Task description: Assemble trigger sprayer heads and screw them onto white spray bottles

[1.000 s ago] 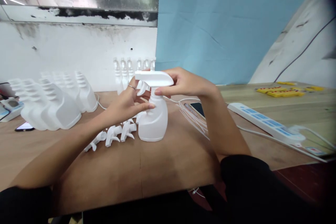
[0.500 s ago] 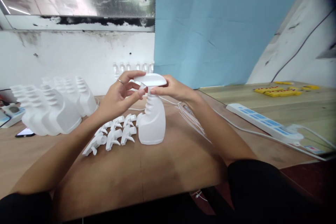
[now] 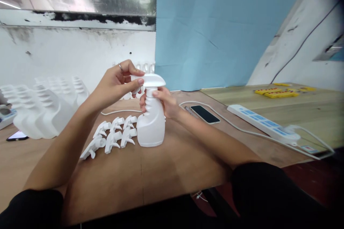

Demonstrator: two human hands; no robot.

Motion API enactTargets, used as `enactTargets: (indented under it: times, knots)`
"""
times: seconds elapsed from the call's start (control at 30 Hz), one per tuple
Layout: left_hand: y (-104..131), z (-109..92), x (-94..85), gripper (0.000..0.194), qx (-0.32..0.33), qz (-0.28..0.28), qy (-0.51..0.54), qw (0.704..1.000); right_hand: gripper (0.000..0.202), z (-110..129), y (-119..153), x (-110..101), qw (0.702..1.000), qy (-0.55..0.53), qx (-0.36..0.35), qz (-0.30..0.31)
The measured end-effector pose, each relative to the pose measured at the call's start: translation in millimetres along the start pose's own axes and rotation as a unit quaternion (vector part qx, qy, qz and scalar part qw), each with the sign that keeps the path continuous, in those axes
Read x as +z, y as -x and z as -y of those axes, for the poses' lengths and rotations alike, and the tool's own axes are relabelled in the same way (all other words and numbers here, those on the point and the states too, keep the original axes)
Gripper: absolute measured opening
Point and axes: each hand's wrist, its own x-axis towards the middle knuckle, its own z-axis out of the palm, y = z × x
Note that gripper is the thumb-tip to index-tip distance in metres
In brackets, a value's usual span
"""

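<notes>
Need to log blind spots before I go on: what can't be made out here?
Head view only:
- Joint between sprayer and bottle neck: covered by right hand.
- Sprayer's trigger: behind left hand.
- Back row of bottles: mostly behind both hands, too small to count.
- Leftmost of the bottle group: overexposed, outlines merge.

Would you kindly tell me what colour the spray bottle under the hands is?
White all over, trigger head included; the spray bottle shows best in the head view.

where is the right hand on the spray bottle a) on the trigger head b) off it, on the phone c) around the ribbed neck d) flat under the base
c, the right hand wraps the ribbed neck of the spray bottle, while the left hand pinches the trigger head on top.
</notes>
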Motion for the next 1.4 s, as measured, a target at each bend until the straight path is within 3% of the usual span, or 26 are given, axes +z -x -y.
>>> enactTargets:
  times: [0.5, 0.7, 1.4]
  knots:
    - [1.9, -3.3, -3.7, 0.025, -0.007, 0.011, -0.016, 1.000, 0.034, 4.3, -0.1, 11.6, 0.999, 0.025, -0.025, -0.013]
    - [1.8, -3.1, -4.9, 0.025, -0.003, 0.013, -0.003, 1.000, 0.037, 3.9, -0.5, 13.9, 0.998, 0.039, -0.024, -0.045]
    - [2.1, -3.3, -9.5, 0.025, -0.028, 0.026, 0.012, 0.999, 0.031, -0.5, -0.5, 9.0, 0.999, 0.026, -0.018, -0.016]
